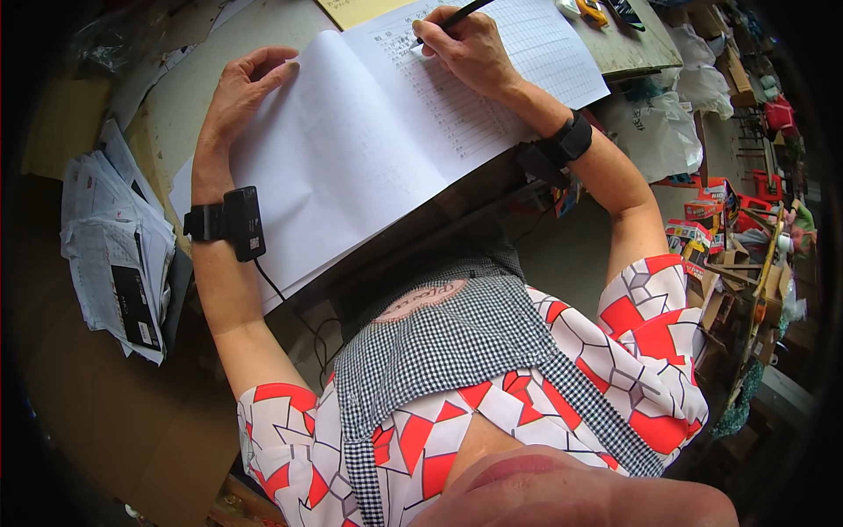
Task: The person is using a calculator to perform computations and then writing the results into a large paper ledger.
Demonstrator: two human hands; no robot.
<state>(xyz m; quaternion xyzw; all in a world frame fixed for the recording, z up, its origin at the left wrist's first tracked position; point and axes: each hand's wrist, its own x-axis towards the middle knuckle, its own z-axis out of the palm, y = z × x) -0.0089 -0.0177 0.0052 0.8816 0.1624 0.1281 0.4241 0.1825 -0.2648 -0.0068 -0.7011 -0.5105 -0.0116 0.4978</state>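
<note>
A large open ledger book [351, 149] lies on the desk [176, 105] in front of me, its left page blank and its right page ruled and filled with handwriting. My right hand [470, 48] grips a dark pen [457, 15] with the tip on the upper part of the right page. My left hand [246, 83] rests flat at the left page's upper edge, fingers spread, holding nothing. Each wrist wears a black strapped device.
A stack of printed papers [118, 246] sits at the desk's left edge. White plastic bags [667, 123] and cluttered boxes and red items [729, 220] fill the floor to the right. Small tools [606, 10] lie at the desk's far right corner.
</note>
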